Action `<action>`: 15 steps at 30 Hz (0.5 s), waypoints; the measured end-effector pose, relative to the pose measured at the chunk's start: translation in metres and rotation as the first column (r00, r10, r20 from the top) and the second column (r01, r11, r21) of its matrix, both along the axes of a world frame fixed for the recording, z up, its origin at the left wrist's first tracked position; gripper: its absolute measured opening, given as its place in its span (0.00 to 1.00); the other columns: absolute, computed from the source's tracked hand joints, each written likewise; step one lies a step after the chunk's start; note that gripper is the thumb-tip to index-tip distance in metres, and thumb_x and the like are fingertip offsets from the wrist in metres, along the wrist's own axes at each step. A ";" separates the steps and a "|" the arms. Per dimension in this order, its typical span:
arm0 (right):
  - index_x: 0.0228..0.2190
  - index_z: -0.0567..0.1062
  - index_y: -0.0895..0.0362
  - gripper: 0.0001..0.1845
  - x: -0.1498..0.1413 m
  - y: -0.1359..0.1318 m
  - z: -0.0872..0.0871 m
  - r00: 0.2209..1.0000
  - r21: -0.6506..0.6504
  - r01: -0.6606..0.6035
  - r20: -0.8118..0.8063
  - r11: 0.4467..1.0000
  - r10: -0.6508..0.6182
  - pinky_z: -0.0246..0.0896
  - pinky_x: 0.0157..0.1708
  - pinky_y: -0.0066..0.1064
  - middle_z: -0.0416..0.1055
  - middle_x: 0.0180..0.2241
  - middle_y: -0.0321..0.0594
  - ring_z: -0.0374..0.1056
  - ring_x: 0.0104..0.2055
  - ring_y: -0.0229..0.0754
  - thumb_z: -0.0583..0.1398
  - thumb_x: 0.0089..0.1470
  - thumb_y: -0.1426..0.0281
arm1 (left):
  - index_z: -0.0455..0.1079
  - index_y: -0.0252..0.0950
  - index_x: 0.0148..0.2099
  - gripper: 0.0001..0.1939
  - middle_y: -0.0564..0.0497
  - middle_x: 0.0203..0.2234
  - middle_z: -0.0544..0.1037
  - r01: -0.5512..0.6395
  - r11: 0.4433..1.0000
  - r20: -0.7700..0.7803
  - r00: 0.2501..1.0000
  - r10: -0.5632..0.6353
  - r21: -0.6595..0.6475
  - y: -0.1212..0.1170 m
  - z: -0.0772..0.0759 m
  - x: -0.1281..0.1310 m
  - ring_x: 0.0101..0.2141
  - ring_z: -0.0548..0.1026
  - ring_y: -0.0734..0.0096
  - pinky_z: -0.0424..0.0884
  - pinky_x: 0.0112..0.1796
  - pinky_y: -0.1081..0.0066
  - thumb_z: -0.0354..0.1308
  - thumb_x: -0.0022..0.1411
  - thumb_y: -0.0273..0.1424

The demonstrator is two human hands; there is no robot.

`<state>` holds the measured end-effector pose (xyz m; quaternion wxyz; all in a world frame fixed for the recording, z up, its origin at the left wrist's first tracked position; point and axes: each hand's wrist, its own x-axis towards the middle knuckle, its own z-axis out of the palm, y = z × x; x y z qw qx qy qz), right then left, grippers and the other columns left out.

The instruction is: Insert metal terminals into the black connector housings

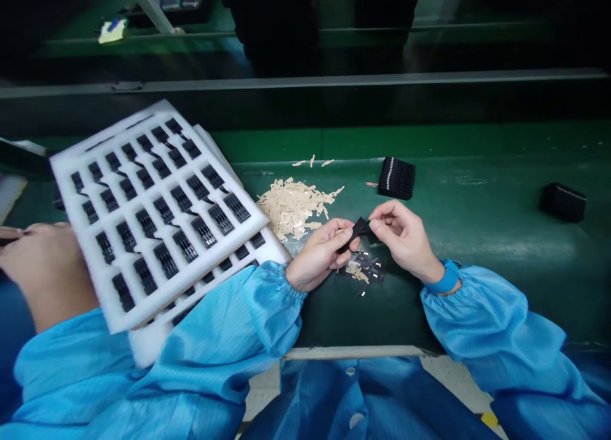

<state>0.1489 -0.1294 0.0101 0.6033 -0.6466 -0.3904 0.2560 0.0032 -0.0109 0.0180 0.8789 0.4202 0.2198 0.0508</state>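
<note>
My left hand (pixel 319 252) and my right hand (pixel 401 236) pinch a small black strip (pixel 358 231) between their fingertips, above the belt. Just below them lies a small heap of black scraps with gold-coloured bits (pixel 361 268). A pile of beige peeled backing strips (pixel 291 207) is beside my left hand. Beyond my right hand sits a stack of ribbed black parts (pixel 396 177). Neither hand touches the white foam tray (pixel 64 179), which holds several rows of black parts and lies tilted at the left.
A second foam tray (pixel 153 341) lies under the first. A co-worker's hand (pixel 41 262) is at the far left edge. A black block (pixel 563 202) rests on the green belt (pixel 482 236) at the right. A metal rail (pixel 305 81) runs behind the belt.
</note>
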 end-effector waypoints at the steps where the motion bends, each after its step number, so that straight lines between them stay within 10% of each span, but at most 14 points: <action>1: 0.34 0.72 0.55 0.10 0.000 0.000 0.000 1.000 0.008 0.011 0.014 1.000 -0.011 0.64 0.32 0.30 0.69 0.30 0.35 0.65 0.30 0.36 0.64 0.59 0.62 | 0.63 0.34 0.44 0.17 0.56 0.25 0.71 0.003 1.000 -0.003 1.000 -0.003 0.001 0.000 0.000 0.000 0.16 0.58 0.87 0.46 0.17 0.82 0.64 0.63 0.38; 15: 0.30 0.70 0.55 0.18 -0.002 0.005 0.000 0.998 -0.065 0.024 -0.055 0.998 -0.027 0.57 0.24 0.28 0.62 0.21 0.30 0.58 0.22 0.33 0.64 0.57 0.53 | 0.62 0.35 0.44 0.19 0.58 0.26 0.67 -0.004 1.000 0.015 1.000 0.004 0.022 -0.003 -0.004 0.000 0.17 0.55 0.88 0.45 0.21 0.81 0.66 0.61 0.41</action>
